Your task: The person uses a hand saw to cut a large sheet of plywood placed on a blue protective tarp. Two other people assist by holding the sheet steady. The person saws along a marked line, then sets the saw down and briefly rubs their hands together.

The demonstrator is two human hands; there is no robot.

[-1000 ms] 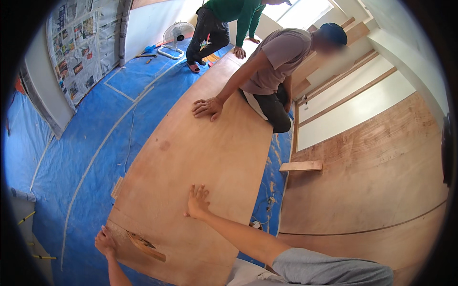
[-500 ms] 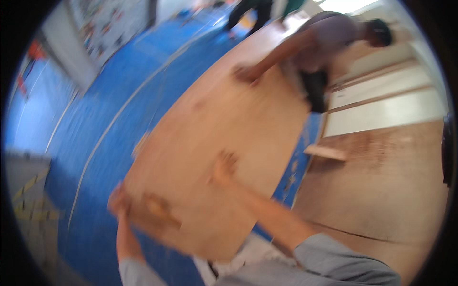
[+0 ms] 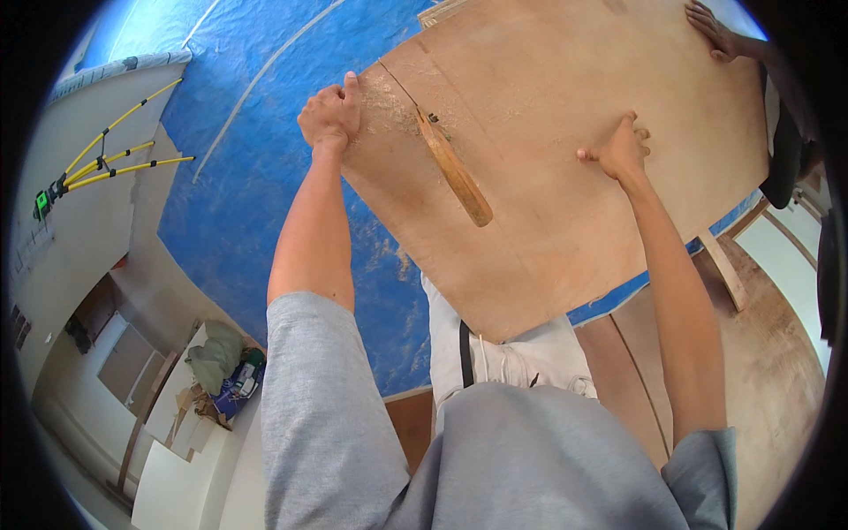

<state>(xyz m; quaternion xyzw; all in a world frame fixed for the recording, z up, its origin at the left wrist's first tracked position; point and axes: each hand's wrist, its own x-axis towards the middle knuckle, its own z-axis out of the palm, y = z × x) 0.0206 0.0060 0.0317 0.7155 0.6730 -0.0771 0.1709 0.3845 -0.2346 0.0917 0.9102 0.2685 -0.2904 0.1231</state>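
Observation:
A large plywood sheet (image 3: 530, 203) stretches out in front of me, its near corner close to my waist. My left hand (image 3: 331, 115) is closed round its left edge, thumb on top. On the right half of the board rests my right hand (image 3: 618, 152), fingers spread and holding nothing. Between them lies a tool that looks like a handsaw (image 3: 453, 172), with a long wooden handle. A thin dark line runs from it towards the left edge; I cannot tell whether that is blade or cut. Pale sawdust (image 3: 380, 97) is scattered around it.
A co-worker's hand (image 3: 714, 34) presses on the sheet at the far right. Blue covering (image 3: 252, 177) spreads over the floor at left. A yellow-legged tripod (image 3: 115, 163) stands far left, above a cluttered pile (image 3: 225, 371). Brown boards (image 3: 707, 371) lie at right.
My view has swung down and left. My left hand still grips the edge and my right hand still lies on the sheet. The co-worker now shows only at the upper right.

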